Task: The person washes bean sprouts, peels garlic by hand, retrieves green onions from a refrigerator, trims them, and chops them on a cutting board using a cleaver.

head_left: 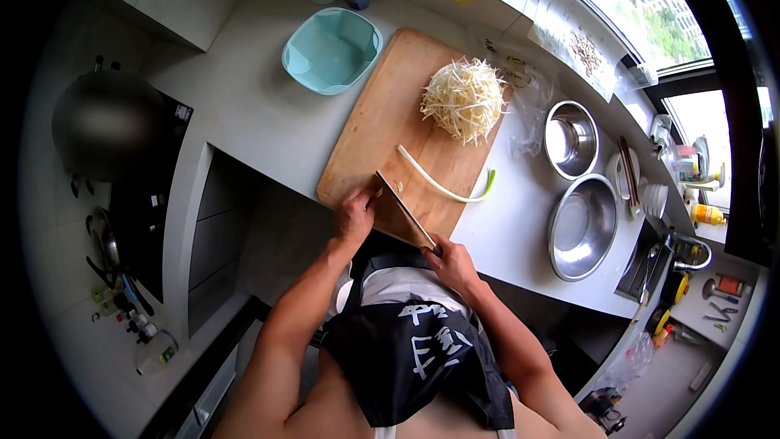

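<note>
My right hand (pixel 451 262) is wrapped round the handle of a kitchen knife (pixel 406 210), whose blade points up and left over the near part of the wooden cutting board (pixel 366 142). Close to the blade's tip, at the board's near left edge, my left hand (pixel 355 215) has its fingers pressed together; a small pale bit shows at the fingertips, too small to name. Beyond the blade lies a long spring onion (pixel 439 184), white with a green end. Small pale pieces (pixel 399 186) rest beside the knife. A heap of bean sprouts (pixel 465 102) sits on the board's far right.
A light blue plastic basin (pixel 332 51) stands left of the board. To the right are two steel bowls (pixel 571 140), chopsticks (pixel 629 164) and a sink with a tap (pixel 692 254). Plastic bags (pixel 528 106) lie behind the board. A wok (pixel 108 126) is on the left-hand stove.
</note>
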